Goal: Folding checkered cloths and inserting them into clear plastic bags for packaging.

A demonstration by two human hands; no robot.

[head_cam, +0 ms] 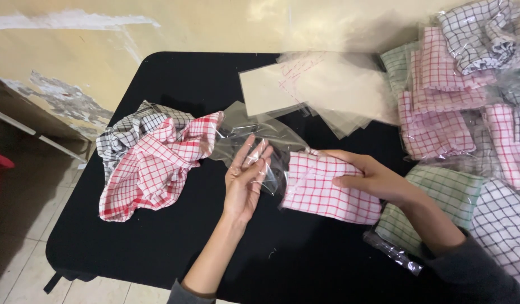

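Observation:
My right hand point(372, 179) grips a folded red-and-white checked cloth point(322, 188) by its right edge, low over the black table point(175, 79). The cloth's left end reaches into a clear plastic bag point(254, 138). My left hand point(246, 180) holds the bag's mouth, fingers spread against the film, just left of the cloth.
A loose heap of red-checked point(158, 163) and black-checked cloths point(130, 126) lies at the left of the table. A stack of empty clear bags point(322, 84) lies at the back. Bagged checked cloths in pink, green and black point(468, 112) pile up on the right. Tiled floor lies below left.

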